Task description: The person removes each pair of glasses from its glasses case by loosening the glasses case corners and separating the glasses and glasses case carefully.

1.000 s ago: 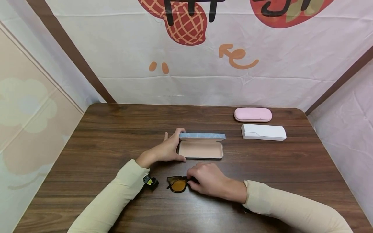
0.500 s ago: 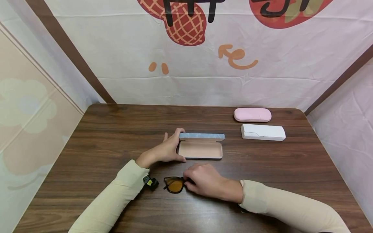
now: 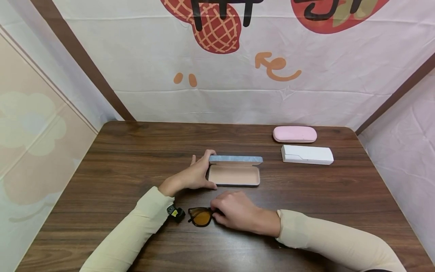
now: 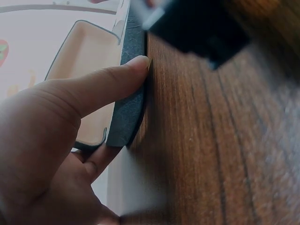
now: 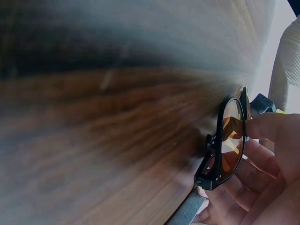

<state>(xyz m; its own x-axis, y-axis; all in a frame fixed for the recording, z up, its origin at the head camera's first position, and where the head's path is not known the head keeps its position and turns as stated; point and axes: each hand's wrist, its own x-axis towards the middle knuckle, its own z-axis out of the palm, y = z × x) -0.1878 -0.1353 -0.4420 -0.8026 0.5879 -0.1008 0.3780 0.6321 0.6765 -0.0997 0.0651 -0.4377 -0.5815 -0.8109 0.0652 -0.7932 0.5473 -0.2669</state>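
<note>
A glasses case (image 3: pixel 234 175) lies with its lid raised on the table, blue outside and pale pink inside. My left hand (image 3: pixel 195 174) holds its left end, thumb along the front side and fingers at the lid. In the left wrist view the thumb of the left hand (image 4: pixel 89 93) presses the dark front wall of the case (image 4: pixel 129 105). Just in front of the case, my right hand (image 3: pixel 236 211) pinches black-framed sunglasses (image 3: pixel 200 217) with amber lenses. In the right wrist view, fingers and thumb lie around one lens of the sunglasses (image 5: pixel 225 140); in the head view the hand hides their right part.
A pink glasses case (image 3: pixel 295 134) and a white case (image 3: pixel 307 155) lie shut at the back right of the brown wooden table (image 3: pixel 136 151). A black wrist device (image 3: pixel 176 213) sits at the left cuff. Printed cloth (image 3: pixel 204 105) hangs behind the table.
My right hand has shifted slightly left along the table with the sunglasses. The left hand and the blue case have stayed in place.
</note>
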